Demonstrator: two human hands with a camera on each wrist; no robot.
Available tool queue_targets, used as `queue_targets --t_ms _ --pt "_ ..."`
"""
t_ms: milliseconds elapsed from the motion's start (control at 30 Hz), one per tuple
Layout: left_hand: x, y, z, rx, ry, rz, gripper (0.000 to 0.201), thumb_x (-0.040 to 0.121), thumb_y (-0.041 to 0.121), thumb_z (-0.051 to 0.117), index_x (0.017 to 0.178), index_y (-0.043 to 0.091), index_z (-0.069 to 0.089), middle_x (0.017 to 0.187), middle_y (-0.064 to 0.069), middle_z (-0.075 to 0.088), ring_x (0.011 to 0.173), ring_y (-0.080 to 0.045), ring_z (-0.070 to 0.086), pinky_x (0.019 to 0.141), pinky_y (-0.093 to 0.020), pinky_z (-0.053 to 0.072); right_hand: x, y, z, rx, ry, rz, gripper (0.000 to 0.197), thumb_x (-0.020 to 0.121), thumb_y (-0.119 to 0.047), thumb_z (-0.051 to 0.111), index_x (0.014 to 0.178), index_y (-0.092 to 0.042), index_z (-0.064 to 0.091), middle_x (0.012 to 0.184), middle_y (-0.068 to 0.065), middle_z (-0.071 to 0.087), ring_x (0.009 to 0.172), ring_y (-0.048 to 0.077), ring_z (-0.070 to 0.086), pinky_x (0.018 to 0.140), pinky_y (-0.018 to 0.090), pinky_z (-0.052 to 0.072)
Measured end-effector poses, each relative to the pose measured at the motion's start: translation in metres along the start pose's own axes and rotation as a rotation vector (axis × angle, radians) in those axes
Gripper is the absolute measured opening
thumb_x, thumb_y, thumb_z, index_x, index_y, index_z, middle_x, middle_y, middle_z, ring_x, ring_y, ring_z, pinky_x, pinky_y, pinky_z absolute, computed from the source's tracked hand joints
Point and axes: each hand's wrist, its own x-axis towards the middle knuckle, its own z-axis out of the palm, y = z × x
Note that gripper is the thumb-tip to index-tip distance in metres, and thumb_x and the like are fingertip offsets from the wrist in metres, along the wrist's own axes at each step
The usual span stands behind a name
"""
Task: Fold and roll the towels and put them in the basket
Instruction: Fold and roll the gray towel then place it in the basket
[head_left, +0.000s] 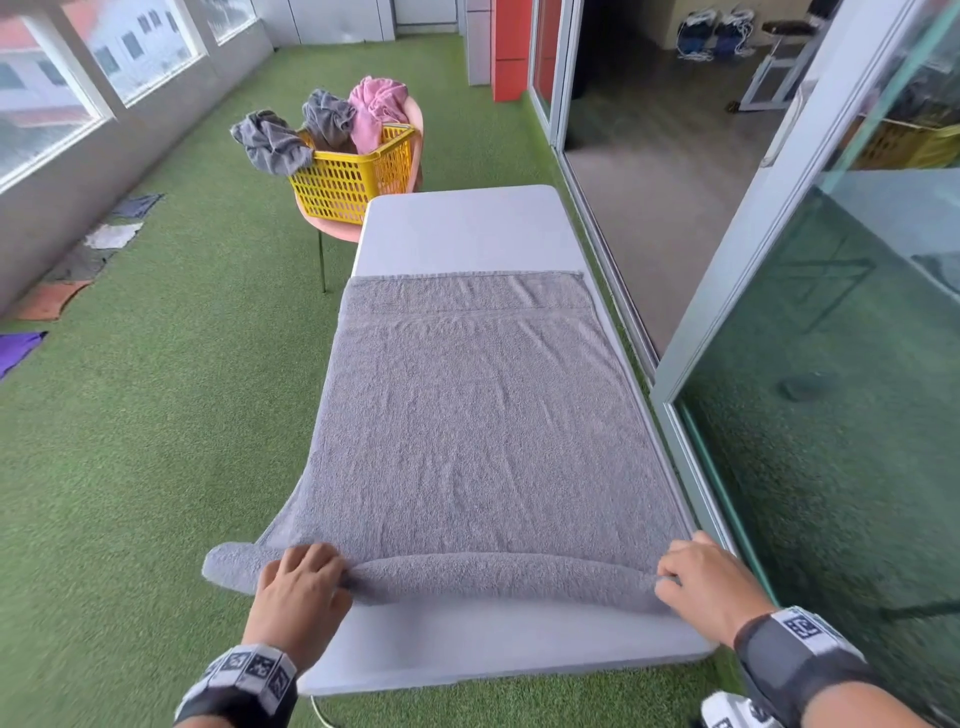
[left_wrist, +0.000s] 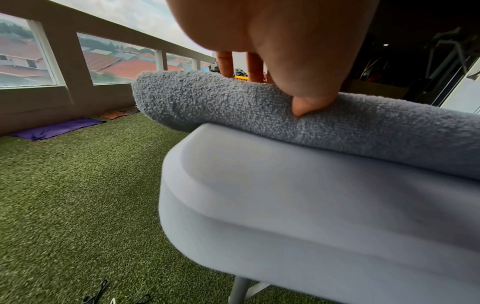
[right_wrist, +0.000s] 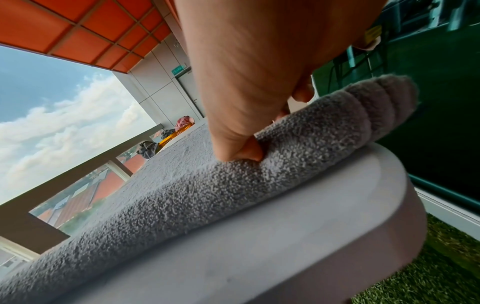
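- Flat along a white folding table (head_left: 467, 228) lies a grey towel (head_left: 478, 415), covering most of the top; its near end is turned over into a low roll that runs across the table's width.
- The left end of that roll sticks out past the table's left edge and hangs over the green turf (head_left: 156, 415).
- The left hand (head_left: 298, 587) sits on the roll near its left end. In the left wrist view the thumb digs into the near face of the roll while the fingers (left_wrist: 226, 63) reach over its top, so the hand pinches the cloth.
- The right hand (head_left: 704, 584) holds the roll at the table's right edge. From the right wrist view the thumb presses into the terry and the fingers look curled behind the roll, though they are mostly hidden by the palm.
- At the roll's right end, several stacked layers of cloth show in the right wrist view.
- Beyond the far left corner of the table, a yellow basket (head_left: 353, 179) stands on a pink chair (head_left: 332, 228), with grey and pink towels (head_left: 322, 127) heaped loose in it and spilling over the rim.
- Along the wall under the windows, coloured cloths (head_left: 78, 270) lie on the turf.
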Motion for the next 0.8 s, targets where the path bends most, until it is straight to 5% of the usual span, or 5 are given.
queue_targets --t_ms 300,433,533,633,800 --pt "-0.001 0.007 -0.004 -0.007 0.033 -0.067 0.018 0.080 0.044 0.040 0.072 0.035 0.053 0.082 0.011 0.044 0.081 -0.012 0.040 0.070 -0.033 0.037 0.009 -0.003 0.010 0.070 0.156 0.114 0.012 0.092 -0.029 0.052 0.083 -0.035 0.055 0.095 -0.019 0.046 0.075 -0.003 0.053 0.074 0.034 0.052" --pt "-0.002 0.009 -0.005 -0.122 0.131 -0.041 0.005 0.086 0.029 0.055 0.092 0.029 0.055 0.084 0.011 0.050 0.076 -0.014 0.051 0.064 -0.032 0.046 0.002 -0.005 0.012 0.001 0.187 0.083 0.019 0.088 -0.025 0.058 0.089 -0.041 0.048 0.098 -0.024 0.047 0.095 0.002 0.050 0.087 0.035 0.042" --pt "-0.002 0.006 -0.001 -0.166 0.133 -0.002 0.020 0.081 0.011 0.070 0.091 0.023 0.057 0.088 0.008 0.049 0.079 -0.016 0.048 0.067 -0.035 0.052 -0.003 -0.003 0.014 -0.074 0.139 0.044 0.031 0.087 -0.031 0.058 0.116 -0.043 0.054 0.119 -0.026 0.051 0.118 0.003 0.046 0.104 0.036 0.038" --pt "-0.002 0.006 -0.003 -0.119 0.119 0.032 0.019 0.079 0.020 0.063 0.099 0.021 0.063 0.096 0.007 0.053 0.086 -0.016 0.047 0.073 -0.037 0.053 -0.006 0.001 0.017 -0.145 0.099 0.007 0.047 0.087 -0.038 0.060 0.134 -0.040 0.052 0.134 -0.023 0.049 0.130 0.005 0.041 0.112 0.040 0.034" --pt "-0.002 0.009 -0.007 -0.054 -0.001 0.002 0.051 0.064 0.034 0.084 0.112 0.027 0.067 0.111 0.012 0.062 0.103 -0.015 0.056 0.084 -0.040 0.052 -0.006 -0.001 0.014 -0.099 0.103 -0.012 0.015 0.088 -0.036 0.059 0.099 -0.046 0.060 0.100 -0.027 0.053 0.103 -0.001 0.043 0.092 0.030 0.046"
